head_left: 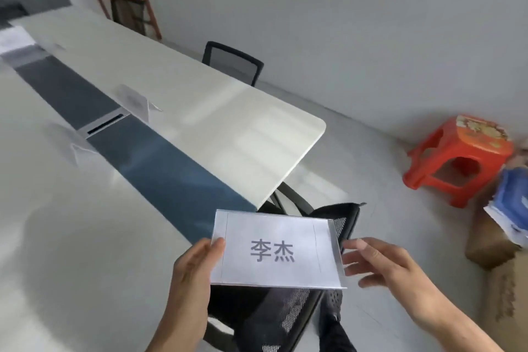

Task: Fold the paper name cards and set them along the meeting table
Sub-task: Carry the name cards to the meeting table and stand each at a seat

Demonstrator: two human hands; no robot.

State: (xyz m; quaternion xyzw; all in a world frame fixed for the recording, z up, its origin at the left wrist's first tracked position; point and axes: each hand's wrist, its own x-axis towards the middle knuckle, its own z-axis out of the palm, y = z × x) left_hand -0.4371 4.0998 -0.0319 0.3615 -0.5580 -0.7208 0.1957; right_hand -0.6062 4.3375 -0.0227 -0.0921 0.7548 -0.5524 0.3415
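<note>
I hold a white paper name card [274,248] with two printed characters in front of me, past the near end of the meeting table [217,111]. My left hand [191,274] pinches its left edge with the thumb on top. My right hand [374,263] is at its right edge, fingers spread and touching the card's side. Two folded name cards stand on the table: one [134,101] on the far white half, another [71,140] on the near half, both blurred.
A dark blue strip [160,168] with a cable slot runs down the table's middle. A black mesh chair [285,311] sits under the card, another chair [234,61] at the far side. A red plastic stool [460,157] and cardboard boxes [494,251] stand on the floor at right.
</note>
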